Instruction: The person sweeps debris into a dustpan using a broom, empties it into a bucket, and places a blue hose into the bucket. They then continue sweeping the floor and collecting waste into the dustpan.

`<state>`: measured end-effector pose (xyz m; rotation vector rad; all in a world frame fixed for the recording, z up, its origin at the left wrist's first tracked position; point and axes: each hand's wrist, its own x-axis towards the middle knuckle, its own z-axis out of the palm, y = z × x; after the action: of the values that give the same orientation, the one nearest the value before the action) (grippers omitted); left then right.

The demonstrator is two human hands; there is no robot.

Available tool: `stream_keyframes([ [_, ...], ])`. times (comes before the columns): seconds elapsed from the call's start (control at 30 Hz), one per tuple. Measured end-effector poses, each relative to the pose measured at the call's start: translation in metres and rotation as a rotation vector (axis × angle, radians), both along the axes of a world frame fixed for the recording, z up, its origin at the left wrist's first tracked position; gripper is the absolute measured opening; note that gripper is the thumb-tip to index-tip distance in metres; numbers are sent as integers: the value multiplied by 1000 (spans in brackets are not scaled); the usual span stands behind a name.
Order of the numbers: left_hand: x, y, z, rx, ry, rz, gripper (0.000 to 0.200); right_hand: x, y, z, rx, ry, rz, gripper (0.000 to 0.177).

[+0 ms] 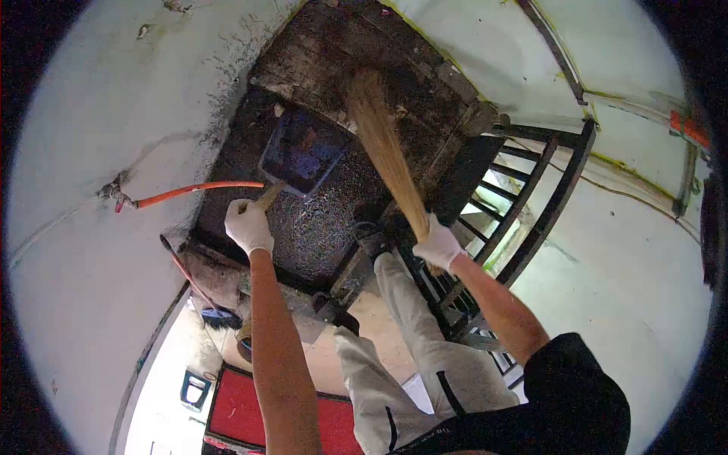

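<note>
My right hand (437,241), in a white glove, is closed around the narrow end of a straw broom (390,152). The broom's bristles fan out over the dark, dirty floor at the top. My left hand (248,226), also gloved, is closed around the short tan handle of a blue dustpan (287,168). The dustpan rests on the wet-looking dark floor (303,235), left of the broom, with some brownish bits in it.
An orange hose (193,187) runs from a wall tap to near my left hand. On the right stands a dark railing (523,205). A blue-headed brush (218,315) leans at lower left, near a red panel (239,406). Dirty white walls enclose the corner.
</note>
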<state>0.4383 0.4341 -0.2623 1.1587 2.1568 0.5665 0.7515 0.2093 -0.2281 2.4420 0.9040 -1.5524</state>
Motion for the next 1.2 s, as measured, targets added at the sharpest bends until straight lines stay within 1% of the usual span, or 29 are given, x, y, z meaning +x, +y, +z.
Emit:
stream_keyframes([
  [0.07, -9, -3, -13, 48, 4, -52, 11, -10, -12, 22, -3, 56, 31, 70],
  [0.1, -7, -4, -11, 47, 2, -56, 11, -14, -18, 32, -4, 55, 27, 70],
  [0.17, -4, -4, -5, 93, 37, -78, 11, -19, -29, 53, 160, 36, -99, 69],
  [0.2, -7, -4, -8, 93, 38, -78, 11, -24, -35, 66, 161, 37, -98, 69],
  [0.27, -13, -5, -20, 38, -40, -33, 12, -32, -51, 90, 221, -14, -297, 66],
  [0.3, -12, -4, -19, 37, -41, -29, 12, -38, -66, 94, 220, -14, -293, 66],
  [0.37, -7, -4, -13, 63, -5, -29, 11, -47, -89, 96, 289, 76, -601, 61],
  [0.4, -6, -3, -11, 63, -2, -24, 11, -49, -87, 97, 288, 80, -596, 61],
  [0.47, -1, -2, -7, 22, -13, -22, 12, -57, -80, 95, 116, 135, -899, 57],
  [0.5, 3, 0, 1, 21, 37, -14, 12, -61, -74, 88, 149, 100, -803, 53],
  [0.53, 4, 2, 0, 25, 33, -15, 12, -67, -81, 70, 97, 196, -890, 54],
  [0.6, 1, 1, -4, 26, 47, -34, 13, -96, -86, 43, 210, 208, -806, 55],
  [0.67, 0, -1, -7, 36, 37, -36, 12, -120, -64, 27, 288, 335, -877, 56],
  [0.7, -2, -1, -7, 52, 32, -36, 12, -130, -55, 21, 279, 340, -880, 56],
  [0.77, -7, -2, -11, 38, 30, -44, 12, -150, -40, 12, 273, 233, -749, 53],
  [0.8, -7, -1, -10, 32, 17, -43, 13, -155, -32, 13, 272, 238, -748, 53],
  [0.87, -5, 1, -8, 18, -22, 10, 12, -160, -18, 17, 233, 409, -840, 51],
  [0.9, -6, 0, -11, 25, -40, 11, 12, -165, -15, 14, 239, 327, -785, 51],
  [1.03, -3, 0, -10, 31, -37, -1, 10, -155, -30, 26, 251, 363, -720, 55],
  [1.07, -2, -2, -8, 32, -32, 13, 10, -148, -37, 29, 246, 339, -669, 55],
  [1.13, 11, -2, 18, 35, 40, -30, 10, -132, -45, 43, 227, 336, -600, 56],
  [1.17, 5, -3, 7, 81, 43, -33, 11, -122, -45, 57, 271, 358, -660, 56],
  [1.2, -5, -6, -11, 107, -6, -25, 11, -110, -45, 71, 314, 376, -724, 57],
])
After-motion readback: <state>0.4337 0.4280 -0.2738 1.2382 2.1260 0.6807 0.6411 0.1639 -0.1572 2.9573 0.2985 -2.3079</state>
